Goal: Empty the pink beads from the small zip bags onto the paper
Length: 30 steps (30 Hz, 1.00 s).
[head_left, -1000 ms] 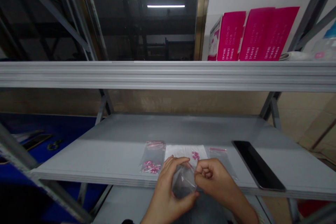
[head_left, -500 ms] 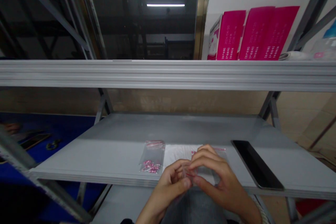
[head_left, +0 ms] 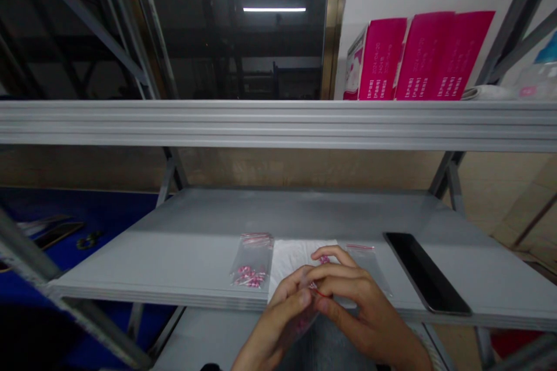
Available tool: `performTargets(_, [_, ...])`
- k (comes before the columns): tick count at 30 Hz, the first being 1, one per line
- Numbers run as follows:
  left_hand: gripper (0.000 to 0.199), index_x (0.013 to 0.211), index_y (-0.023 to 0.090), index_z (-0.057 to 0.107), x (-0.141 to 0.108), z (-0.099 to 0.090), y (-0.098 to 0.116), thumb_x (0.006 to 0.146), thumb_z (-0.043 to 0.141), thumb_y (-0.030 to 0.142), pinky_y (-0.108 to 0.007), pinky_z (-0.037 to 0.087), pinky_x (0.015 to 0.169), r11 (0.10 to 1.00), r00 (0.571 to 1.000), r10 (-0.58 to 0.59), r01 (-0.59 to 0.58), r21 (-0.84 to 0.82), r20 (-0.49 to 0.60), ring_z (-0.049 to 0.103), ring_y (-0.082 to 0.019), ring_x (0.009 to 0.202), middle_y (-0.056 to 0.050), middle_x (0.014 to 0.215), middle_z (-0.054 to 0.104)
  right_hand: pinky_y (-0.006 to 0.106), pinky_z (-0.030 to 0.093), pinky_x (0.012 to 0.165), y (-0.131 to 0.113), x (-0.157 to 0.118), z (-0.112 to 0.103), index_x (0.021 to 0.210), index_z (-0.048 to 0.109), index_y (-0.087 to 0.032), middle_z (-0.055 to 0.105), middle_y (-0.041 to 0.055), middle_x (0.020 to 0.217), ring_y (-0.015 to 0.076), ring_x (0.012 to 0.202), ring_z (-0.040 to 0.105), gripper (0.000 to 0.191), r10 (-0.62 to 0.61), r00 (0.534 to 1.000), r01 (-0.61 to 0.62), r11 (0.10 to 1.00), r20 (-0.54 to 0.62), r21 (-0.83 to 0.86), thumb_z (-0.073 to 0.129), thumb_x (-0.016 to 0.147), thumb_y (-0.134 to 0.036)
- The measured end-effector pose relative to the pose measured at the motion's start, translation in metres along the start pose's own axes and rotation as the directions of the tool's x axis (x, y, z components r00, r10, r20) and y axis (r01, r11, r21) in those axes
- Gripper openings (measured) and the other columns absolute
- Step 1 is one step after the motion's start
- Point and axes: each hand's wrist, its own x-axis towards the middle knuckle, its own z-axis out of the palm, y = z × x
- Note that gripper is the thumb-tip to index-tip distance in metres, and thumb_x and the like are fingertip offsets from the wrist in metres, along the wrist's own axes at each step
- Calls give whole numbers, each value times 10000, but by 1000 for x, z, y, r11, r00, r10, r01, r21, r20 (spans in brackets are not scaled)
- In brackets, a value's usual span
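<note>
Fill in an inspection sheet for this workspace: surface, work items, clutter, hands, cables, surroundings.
Surface: grey shelf with white paper near its front edge.
Work items: clear bag of pink pieces left of the paper; loose pink pieces on it; second bag to the right.
Clutter: black tablet, lying flat at right.
Hands: left hand pinches a third bag; right hand at its red edge, grip unclear.
Cables: nothing seen.
Surroundings: pink boxes above; blue surface at left.

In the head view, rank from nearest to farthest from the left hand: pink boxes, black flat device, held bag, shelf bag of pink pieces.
1. Held bag: touching the left hand.
2. Bag of pink pieces: lower shelf, left.
3. Black flat device: lower shelf, right.
4. Pink boxes: upper shelf, right.
</note>
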Motion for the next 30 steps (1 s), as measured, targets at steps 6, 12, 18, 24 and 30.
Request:
performTargets(6, [447,1001,186,676,1,-2,1,704,753,511,-258,414,689,999,998,-25,27,32,-62,539,-150,727,-21,829,581,431,457,970,1,-2,1,908,711,-250,736,31,943,236,1084,592,108,51,995,-49,998,-81,33,610,907,-288])
performTargets(12, [358,1028,184,639,12,-16,30,780,692,436,-316,434,813,888,986,136,-81,453,-91,585,-210,889,-54,918,643,358,547,768,27,-15,5,873,691,-217,737,71,897,229,869,678,147,289,829,-332,943,-478,-7,548,894,-244])
performTargets(18, [313,1111,206,574,41,-37,46,803,614,242,-371,474,869,250,974,218,-115,961,59,611,-229,983,-70,1072,655,342,543,648,54,-29,38,874,679,-165,710,76,769,215,665,662,195,327,840,-487,806,-433,-335,490,858,-121])
performTargets(24, [384,1076,192,629,65,-53,44,698,690,189,-402,473,921,9,983,72,-170,985,169,631,-263,1009,-82,1095,686,355,546,710,57,-25,58,851,670,-148,708,99,826,252,778,690,249,377,861,-508,650,-342,-565,477,846,10])
performTargets(30, [423,1092,183,646,74,-63,38,677,714,226,-416,497,876,-114,983,-15,-186,976,185,650,-290,975,-91,1077,700,346,560,722,62,-21,58,927,679,-143,704,105,899,256,814,696,171,401,867,-494,616,-296,-613,586,830,-38])
